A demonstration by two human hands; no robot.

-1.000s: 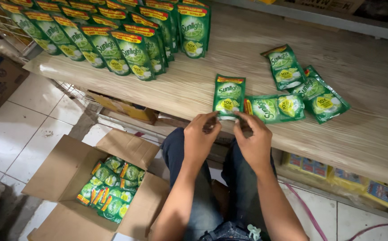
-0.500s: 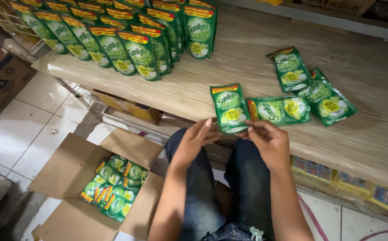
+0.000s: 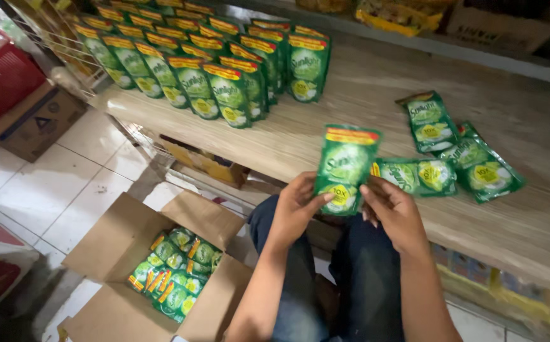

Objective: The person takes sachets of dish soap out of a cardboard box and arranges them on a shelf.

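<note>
A green refill pouch with a red and yellow top is held upright over the front edge of the wooden shelf. My left hand grips its lower left corner, thumb on the front. My right hand pinches its lower right edge. Three more green pouches lie flat on the shelf to the right: one just behind my right hand, one farther back, one at the right.
Several green pouches stand in rows at the shelf's back left. An open cardboard box with more pouches sits on the tiled floor at lower left. A closed carton and a red basket stand farther left.
Both hands have lifted the nearest pouch off the shelf edge and stood it upright. The other pouches have stayed where they were.
</note>
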